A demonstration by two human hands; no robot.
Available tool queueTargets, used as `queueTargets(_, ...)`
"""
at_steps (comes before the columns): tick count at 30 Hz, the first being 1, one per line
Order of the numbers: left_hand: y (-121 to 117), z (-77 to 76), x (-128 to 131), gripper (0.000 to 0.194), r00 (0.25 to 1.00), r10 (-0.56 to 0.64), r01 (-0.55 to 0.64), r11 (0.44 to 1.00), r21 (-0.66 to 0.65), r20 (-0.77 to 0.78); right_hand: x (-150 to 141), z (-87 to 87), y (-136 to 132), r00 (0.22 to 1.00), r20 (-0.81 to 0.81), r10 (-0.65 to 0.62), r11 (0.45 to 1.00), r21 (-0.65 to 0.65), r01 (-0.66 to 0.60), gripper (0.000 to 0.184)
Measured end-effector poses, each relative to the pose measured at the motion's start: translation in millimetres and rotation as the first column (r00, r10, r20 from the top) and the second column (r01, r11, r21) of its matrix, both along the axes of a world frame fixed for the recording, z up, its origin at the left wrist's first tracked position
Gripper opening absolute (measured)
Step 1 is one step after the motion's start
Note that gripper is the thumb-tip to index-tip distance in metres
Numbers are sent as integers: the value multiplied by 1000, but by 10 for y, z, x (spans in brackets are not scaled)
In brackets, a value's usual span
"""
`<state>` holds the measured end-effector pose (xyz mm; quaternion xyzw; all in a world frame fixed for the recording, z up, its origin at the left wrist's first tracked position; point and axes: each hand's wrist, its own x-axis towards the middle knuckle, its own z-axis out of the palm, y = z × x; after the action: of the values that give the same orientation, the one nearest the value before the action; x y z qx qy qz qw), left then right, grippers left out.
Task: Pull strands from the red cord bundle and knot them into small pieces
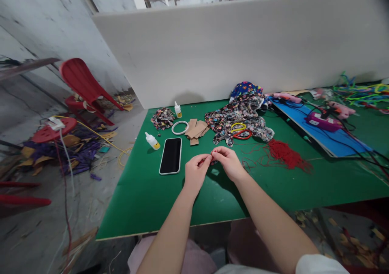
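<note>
My left hand [195, 172] and my right hand [229, 163] meet over the green table, fingertips pinched together. Between them is a bit of red thread [214, 154] with a small dark patterned piece, mostly hidden by the fingers. A tangle of red thread [287, 154] lies to the right, with loose strands trailing toward my right hand. Beyond the hands are scissors [240, 131] with yellow and red handles, resting by crumpled floral cloth [223, 114]. Brown cardboard strips [196, 130] and a white ring [180, 127] lie behind my left hand.
A phone [170, 155] lies left of my hands. Two small glue bottles [152, 141] stand or lean near the left edge. At right are a blue folder [316, 128], a purple device [323, 121] with cables, and pink glue guns [342, 110]. A white panel [227, 51] borders the back.
</note>
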<state>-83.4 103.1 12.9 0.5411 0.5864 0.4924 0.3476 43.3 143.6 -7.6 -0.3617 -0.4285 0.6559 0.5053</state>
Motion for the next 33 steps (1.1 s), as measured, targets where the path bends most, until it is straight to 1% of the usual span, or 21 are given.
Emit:
queueTargets(9,8,-42,-10,22,1000,-17,17,1000,9,10,3,7,1,1000,-6,-15,1000,-5,15,15)
queueTargets(14,10,-38,-4,19,1000,-7,7,1000,12,3,-2,3,-2,1000,-14,-9,1000,-13,9,14)
queueTargets(17,13,-20,9,17,999,3,-3,1000,1,42,-3,-3,-1,1000,-17,-8,1000,-21,8,15)
queueTargets(22,9,21,24,17,988,15,-11,1000,-22,156,0,-15,1,999,-21,-28,999,-39,27,16)
queueTargets(24,6,38,27,17,985,17,-14,1000,-19,170,-1,-20,3,1000,-20,-24,999,-43,23,15)
queueTargets(28,-1,55,29,18,988,14,-11,1000,-23,157,-5,-28,8,1000,-20,-13,999,-44,12,14)
queueTargets(33,2,25,15,20,994,13,-11,1000,-11,111,-4,-30,14,1000,-11,-17,999,-42,17,13)
